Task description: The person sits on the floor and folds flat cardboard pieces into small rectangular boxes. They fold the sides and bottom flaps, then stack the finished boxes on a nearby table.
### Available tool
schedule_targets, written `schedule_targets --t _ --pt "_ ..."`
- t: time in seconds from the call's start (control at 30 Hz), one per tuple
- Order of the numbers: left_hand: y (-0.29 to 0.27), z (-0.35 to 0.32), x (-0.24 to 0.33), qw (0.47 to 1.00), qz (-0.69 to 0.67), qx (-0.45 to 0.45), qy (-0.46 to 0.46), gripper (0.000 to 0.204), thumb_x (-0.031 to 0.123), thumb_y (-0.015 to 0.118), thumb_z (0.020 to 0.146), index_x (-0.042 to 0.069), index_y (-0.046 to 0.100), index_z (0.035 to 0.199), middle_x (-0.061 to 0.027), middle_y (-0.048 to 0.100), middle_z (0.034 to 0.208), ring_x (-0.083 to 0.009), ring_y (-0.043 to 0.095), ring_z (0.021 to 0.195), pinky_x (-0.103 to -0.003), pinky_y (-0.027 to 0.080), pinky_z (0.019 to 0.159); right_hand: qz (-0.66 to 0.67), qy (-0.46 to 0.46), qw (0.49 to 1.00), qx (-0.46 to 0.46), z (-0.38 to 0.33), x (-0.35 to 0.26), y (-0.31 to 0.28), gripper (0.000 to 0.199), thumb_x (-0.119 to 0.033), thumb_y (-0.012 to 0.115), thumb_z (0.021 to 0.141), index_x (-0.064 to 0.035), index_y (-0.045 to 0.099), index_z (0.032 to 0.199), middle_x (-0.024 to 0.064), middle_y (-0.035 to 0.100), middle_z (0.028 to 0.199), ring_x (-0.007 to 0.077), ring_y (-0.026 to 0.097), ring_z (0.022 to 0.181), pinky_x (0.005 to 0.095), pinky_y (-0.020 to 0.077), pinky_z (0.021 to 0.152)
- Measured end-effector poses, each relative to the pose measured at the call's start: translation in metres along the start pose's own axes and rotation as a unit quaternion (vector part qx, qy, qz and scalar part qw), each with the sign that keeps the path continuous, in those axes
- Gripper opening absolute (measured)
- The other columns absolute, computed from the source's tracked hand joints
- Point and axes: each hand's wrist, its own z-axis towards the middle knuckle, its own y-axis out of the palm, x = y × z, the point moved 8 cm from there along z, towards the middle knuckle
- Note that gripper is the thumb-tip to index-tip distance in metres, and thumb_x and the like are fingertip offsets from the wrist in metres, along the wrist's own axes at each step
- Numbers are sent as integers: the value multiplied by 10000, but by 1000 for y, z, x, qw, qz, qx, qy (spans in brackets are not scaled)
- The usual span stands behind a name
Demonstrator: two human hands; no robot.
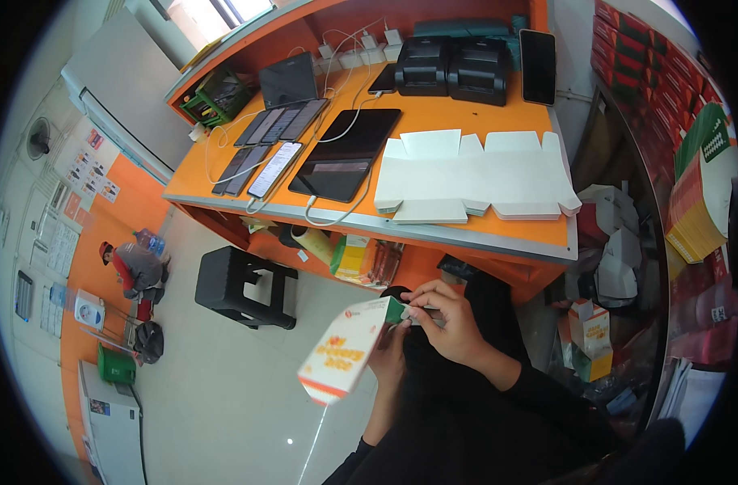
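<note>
A white folding carton (341, 352) with orange print and a green end hangs in front of my lap, tilted toward the lower left. My left hand (390, 360) grips it from below near the green end, its fingers partly hidden behind the carton. With thumb and fingers pinched together, my right hand (450, 319) holds a small flap at that same end. On the orange desk beyond lies a stack of flat, unfolded white carton blanks (442, 178), apart from both hands.
The desk also bears a tablet (346, 158), several phones (274, 171) on white cables and two black printers (476, 71). A black stool (241, 288) stands left of my legs. Cartons (591, 335) and red boxes (628, 40) crowd the right. Another person (139, 271) crouches far left.
</note>
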Motion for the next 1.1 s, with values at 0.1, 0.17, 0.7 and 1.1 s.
schedule_targets --t 0.1,0.17,0.7,1.1 --pt "2 -2 2 999 49 -4 0 236 -21 653 866 -42 606 1096 -113 662 1003 -171 635 879 -272 512 757 -20 -9 1000 18 1 -10 -2 37 61 595 869 74 611 900 107 555 1037 229 641 1041 280 601 821" --pt "3 -3 2 1000 19 -2 8 238 -22 652 865 -42 605 1098 -114 661 1009 -172 634 883 -274 512 759 -16 -23 999 26 0 -13 -2 35 62 605 861 70 611 894 108 563 1030 227 648 1023 280 602 812" --pt "1 2 15 998 -4 -1 57 258 -27 648 863 -41 600 1116 -122 650 1050 -178 628 919 -287 511 774 -194 -111 974 -36 -6 -28 4 110 16 734 763 14 695 866 98 648 922 226 689 910 271 574 717" --pt "0 -7 42 994 30 -18 105 272 -30 645 862 -39 596 1129 -127 642 1081 -183 624 946 -298 510 785 -11 -6 1000 -21 3 -3 -12 106 -2 735 789 9 713 892 84 681 890 146 653 773 236 516 701"
